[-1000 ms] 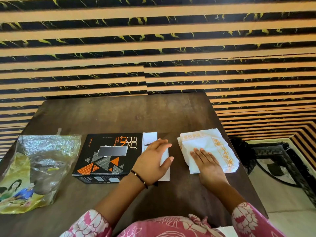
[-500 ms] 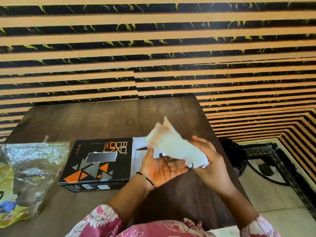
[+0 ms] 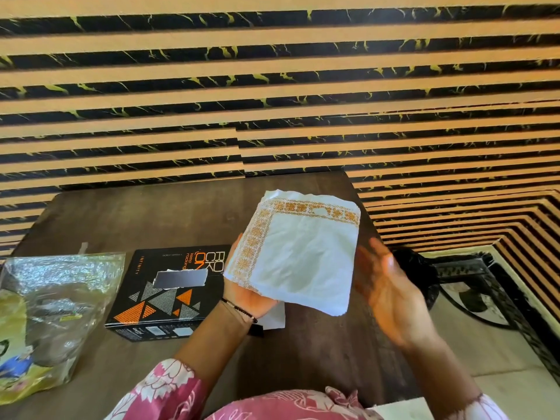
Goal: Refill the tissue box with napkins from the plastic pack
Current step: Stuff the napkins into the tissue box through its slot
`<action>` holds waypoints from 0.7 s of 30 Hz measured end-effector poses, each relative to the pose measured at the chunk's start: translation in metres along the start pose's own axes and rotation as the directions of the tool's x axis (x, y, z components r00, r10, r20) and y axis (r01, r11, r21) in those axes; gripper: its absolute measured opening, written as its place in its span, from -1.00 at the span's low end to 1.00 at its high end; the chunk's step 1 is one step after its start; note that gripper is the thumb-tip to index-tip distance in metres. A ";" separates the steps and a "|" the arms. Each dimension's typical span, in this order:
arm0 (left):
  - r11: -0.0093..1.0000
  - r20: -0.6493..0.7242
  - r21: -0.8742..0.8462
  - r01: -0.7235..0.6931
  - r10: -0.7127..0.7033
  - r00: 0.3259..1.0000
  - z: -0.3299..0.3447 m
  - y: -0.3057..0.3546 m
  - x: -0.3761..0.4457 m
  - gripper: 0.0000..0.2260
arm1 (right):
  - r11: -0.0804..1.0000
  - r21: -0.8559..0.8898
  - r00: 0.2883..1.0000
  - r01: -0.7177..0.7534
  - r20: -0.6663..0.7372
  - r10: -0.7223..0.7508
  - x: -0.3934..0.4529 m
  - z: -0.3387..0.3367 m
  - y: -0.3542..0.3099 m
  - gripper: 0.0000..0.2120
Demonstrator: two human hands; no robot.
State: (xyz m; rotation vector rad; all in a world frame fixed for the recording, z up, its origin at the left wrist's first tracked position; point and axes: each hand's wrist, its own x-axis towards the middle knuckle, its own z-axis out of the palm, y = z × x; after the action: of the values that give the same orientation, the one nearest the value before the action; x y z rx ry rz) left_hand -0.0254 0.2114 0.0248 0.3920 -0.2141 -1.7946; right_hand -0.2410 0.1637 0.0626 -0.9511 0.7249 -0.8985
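Observation:
A stack of white napkins [image 3: 300,256] with an orange patterned border rests tilted on my left hand [image 3: 248,294], raised above the table. Just right of the stack, my right hand [image 3: 391,292] is open, palm toward it, apart from its edge or barely touching. The black tissue box [image 3: 169,289] with orange and grey triangles lies flat on the table left of my left hand, its white end flap [image 3: 274,316] open toward me. The clear and yellow plastic pack [image 3: 45,316] lies crumpled at the table's left edge.
The dark wooden table [image 3: 151,219] stands against a wall of tan and black stripes. Past its right edge are a black object [image 3: 415,274] and a dark patterned rug [image 3: 491,298] on the floor. My pink floral sleeves fill the bottom.
The napkin stack was lifted off the table by my right hand, passed over to my left palm and turned face up. My right hand let go and opened.

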 end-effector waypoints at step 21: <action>0.816 -0.198 0.554 0.163 -0.061 0.978 0.018 0.013 -0.013 -0.57 | 0.975 -0.113 0.981 -0.189 0.023 0.192 0.005 0.018 0.005 -0.63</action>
State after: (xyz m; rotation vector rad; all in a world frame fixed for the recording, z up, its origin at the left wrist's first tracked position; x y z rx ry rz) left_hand -0.0177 0.2192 0.0480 1.0022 -0.6249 -1.7759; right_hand -0.2220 0.1675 0.0645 -0.9742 0.8293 -0.6780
